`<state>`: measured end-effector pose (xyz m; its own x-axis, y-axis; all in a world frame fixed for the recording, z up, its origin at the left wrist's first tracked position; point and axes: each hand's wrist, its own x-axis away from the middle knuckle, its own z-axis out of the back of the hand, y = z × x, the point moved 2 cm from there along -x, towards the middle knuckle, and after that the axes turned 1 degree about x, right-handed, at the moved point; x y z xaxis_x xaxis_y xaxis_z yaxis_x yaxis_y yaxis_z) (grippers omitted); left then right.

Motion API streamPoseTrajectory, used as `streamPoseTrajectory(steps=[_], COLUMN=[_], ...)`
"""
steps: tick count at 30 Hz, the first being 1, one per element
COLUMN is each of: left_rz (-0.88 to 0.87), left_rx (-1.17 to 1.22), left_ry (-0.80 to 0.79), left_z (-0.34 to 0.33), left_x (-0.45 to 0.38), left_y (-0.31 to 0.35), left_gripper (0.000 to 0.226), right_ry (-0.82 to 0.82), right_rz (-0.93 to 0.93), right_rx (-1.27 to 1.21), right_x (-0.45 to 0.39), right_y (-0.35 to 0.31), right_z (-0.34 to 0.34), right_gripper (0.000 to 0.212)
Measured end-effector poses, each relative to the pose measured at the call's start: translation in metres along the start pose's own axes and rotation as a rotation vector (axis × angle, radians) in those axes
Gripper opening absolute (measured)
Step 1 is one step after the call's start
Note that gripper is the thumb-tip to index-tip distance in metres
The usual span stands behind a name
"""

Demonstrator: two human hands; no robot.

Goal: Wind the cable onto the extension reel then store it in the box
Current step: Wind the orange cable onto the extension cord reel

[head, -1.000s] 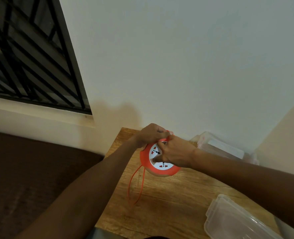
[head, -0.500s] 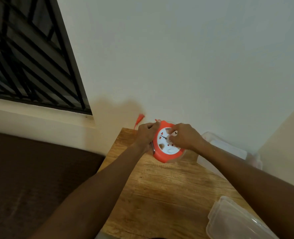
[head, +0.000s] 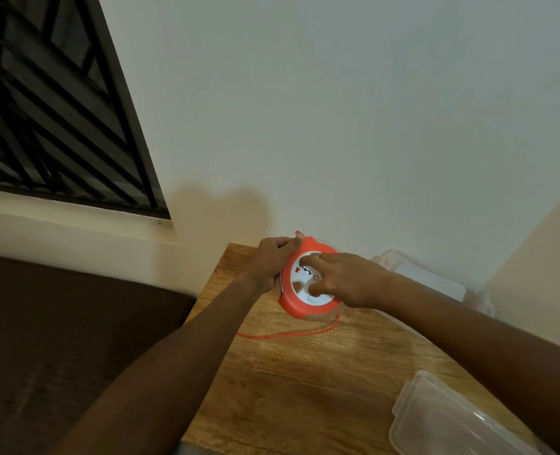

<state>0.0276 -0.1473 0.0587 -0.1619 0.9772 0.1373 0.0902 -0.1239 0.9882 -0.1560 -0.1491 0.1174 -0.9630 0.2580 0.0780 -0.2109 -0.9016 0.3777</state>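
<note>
An orange extension reel [head: 300, 308] with a white socket face is held tilted above the far part of the wooden table [head: 304, 389]. My left hand [head: 272, 261] grips its left rim, fingers curled over the top edge. My right hand [head: 341, 279] lies across the white face with fingertips in its recesses. A loose stretch of orange cable [head: 281, 334] trails from under the reel leftward over the table. A clear plastic box [head: 426, 277] stands at the back right by the wall.
A clear plastic lid [head: 449, 421] lies at the table's front right corner. The wall runs just behind the reel. A barred window [head: 48, 110] is at upper left, and a dark brown surface [head: 58, 339] lies left of the table.
The reel has turned between my hands and sits slightly lower and to the right. A loose stretch of cable now lies across the table below it.
</note>
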Motion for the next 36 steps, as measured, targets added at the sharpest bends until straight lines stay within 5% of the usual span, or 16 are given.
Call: streamPoseTrajectory(steps=[21, 36], left_rz=[0.087, -0.017], left_rx=[-0.058, -0.217], left_ry=[-0.107, -0.192], left_z=[0.003, 0.005], left_x=[0.013, 0.011], left_y=[-0.011, 0.001], left_gripper=[0.022, 0.03], right_ry=[-0.175, -0.187], right_rz=[0.286, 0.271], right_rx=[0.281, 0.391], right_x=[0.002, -0.002], right_y=[-0.034, -0.036], right_z=[0.014, 0.02], right_gripper=[0.049, 0.037])
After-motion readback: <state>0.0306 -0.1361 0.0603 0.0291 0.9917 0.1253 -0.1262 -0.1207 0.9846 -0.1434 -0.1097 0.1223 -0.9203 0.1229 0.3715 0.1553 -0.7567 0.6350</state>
